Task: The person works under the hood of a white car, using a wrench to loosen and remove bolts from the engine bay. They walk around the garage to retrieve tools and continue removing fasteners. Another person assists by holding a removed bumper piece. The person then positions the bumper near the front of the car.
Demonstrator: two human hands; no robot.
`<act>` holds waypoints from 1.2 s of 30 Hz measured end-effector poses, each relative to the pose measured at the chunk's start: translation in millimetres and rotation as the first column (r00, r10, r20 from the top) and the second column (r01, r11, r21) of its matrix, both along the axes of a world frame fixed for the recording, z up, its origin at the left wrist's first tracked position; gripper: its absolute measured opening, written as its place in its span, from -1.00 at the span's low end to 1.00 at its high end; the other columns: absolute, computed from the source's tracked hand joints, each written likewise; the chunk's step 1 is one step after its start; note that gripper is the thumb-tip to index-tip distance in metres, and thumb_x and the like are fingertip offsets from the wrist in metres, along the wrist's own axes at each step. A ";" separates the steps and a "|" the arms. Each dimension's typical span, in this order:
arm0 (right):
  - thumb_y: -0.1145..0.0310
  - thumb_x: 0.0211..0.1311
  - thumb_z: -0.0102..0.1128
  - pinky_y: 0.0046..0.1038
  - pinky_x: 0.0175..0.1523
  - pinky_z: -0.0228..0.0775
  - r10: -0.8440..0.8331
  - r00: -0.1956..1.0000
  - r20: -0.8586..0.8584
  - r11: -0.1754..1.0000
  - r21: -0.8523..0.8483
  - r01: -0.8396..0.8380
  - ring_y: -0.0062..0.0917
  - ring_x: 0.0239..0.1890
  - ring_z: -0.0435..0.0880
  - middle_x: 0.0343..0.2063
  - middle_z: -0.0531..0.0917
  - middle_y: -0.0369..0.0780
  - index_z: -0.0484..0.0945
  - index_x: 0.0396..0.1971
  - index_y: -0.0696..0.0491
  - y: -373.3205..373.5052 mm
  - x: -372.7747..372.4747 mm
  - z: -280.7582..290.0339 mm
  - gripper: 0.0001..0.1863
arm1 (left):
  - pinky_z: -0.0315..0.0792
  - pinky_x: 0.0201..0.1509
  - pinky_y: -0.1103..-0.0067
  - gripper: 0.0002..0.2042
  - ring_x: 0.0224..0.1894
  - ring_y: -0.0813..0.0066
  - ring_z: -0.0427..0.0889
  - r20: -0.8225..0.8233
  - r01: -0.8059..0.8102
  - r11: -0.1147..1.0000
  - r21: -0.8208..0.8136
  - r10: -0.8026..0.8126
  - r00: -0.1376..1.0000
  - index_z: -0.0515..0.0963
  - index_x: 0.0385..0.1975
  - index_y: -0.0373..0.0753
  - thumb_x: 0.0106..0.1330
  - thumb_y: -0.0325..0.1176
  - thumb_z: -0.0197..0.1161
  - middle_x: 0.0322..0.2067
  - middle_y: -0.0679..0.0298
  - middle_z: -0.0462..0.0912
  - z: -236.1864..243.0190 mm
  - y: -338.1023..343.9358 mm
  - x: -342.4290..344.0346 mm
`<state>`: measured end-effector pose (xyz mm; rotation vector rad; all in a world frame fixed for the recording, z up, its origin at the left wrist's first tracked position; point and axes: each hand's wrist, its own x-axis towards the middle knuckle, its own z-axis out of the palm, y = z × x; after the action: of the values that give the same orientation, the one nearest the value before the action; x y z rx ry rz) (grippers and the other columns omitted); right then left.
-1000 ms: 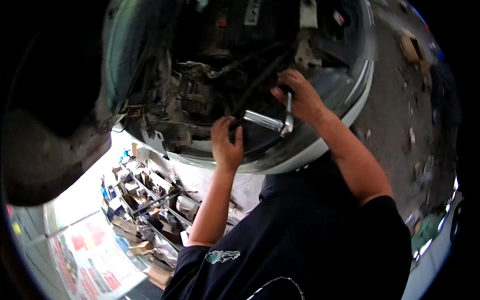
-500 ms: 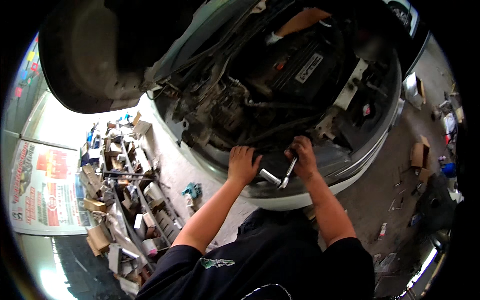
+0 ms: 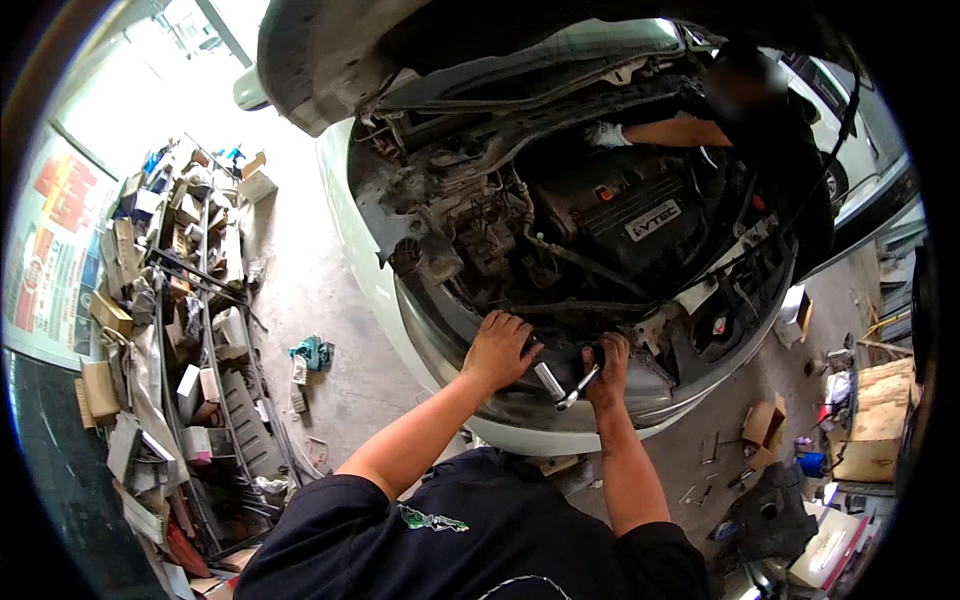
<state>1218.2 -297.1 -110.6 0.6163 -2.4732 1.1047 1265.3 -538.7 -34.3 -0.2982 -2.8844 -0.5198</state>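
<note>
My right hand (image 3: 607,372) is closed around the handle of a ratchet wrench (image 3: 582,385) at the car's front edge. A long silvery socket (image 3: 549,382) sits on the ratchet's head and points up and left toward my other hand. My left hand (image 3: 497,350) is curled just beyond the socket's free end. Something small and dark shows between its thumb and forefinger, too hidden to name. Both hands are over the front panel, before the open engine bay (image 3: 480,230). A black engine cover (image 3: 640,205) lies farther in.
A co-worker's gloved hand (image 3: 607,134) reaches into the bay from the right. The raised hood (image 3: 330,60) hangs over the far side. Boxes and parts (image 3: 190,330) are heaped at the left. Tools (image 3: 705,465) and a cardboard box (image 3: 764,428) lie on the floor at the right.
The view has shifted, bringing more of the bay and the co-worker into sight. My left thumb and fingers have drawn together near the socket. My right hand keeps hold of the ratchet wrench.
</note>
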 end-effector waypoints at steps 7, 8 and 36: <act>0.44 0.08 0.35 -0.08 0.14 0.26 -0.076 0.995 -0.071 0.992 0.094 0.082 -0.03 0.06 0.39 -0.07 0.48 0.00 0.46 -0.18 0.19 -12.7 2.3 14.0 -0.67 | 0.19 0.28 0.25 -0.64 0.04 0.09 0.44 0.031 -0.003 1.000 -0.003 0.003 1.000 0.57 -0.17 -0.28 0.32 -0.07 0.12 -0.15 0.10 0.55 3.0 -5.2 -0.2; 0.44 0.08 0.35 -0.09 0.14 0.26 -0.102 0.993 -0.068 0.987 0.115 0.109 -0.04 0.06 0.40 -0.07 0.49 0.00 0.47 -0.17 0.19 -11.4 4.2 18.0 -0.67 | 0.20 0.26 0.25 -0.65 0.03 0.09 0.44 0.068 0.010 0.999 -0.037 -0.008 0.998 0.57 -0.18 -0.28 0.32 -0.08 0.12 -0.17 0.09 0.55 6.6 -2.7 -2.5; 0.13 0.38 0.09 -0.11 -0.20 0.33 -0.091 0.085 0.992 -0.906 -0.118 0.408 -0.46 -0.42 0.40 -0.56 0.37 -0.34 0.43 -0.34 -0.10 179.9 427.0 -74.3 -0.81 | 0.30 0.14 0.18 -0.53 -0.02 -0.01 0.51 -0.108 0.096 0.939 -0.329 -0.138 0.985 0.55 -0.07 -0.33 0.46 0.01 -0.05 -0.07 0.01 0.58 -24.4 3.7 -4.7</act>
<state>1645.2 -117.2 -184.9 -1.8511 -0.1312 1.5530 1260.6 -535.0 -58.8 -0.5344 -2.8264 -0.0359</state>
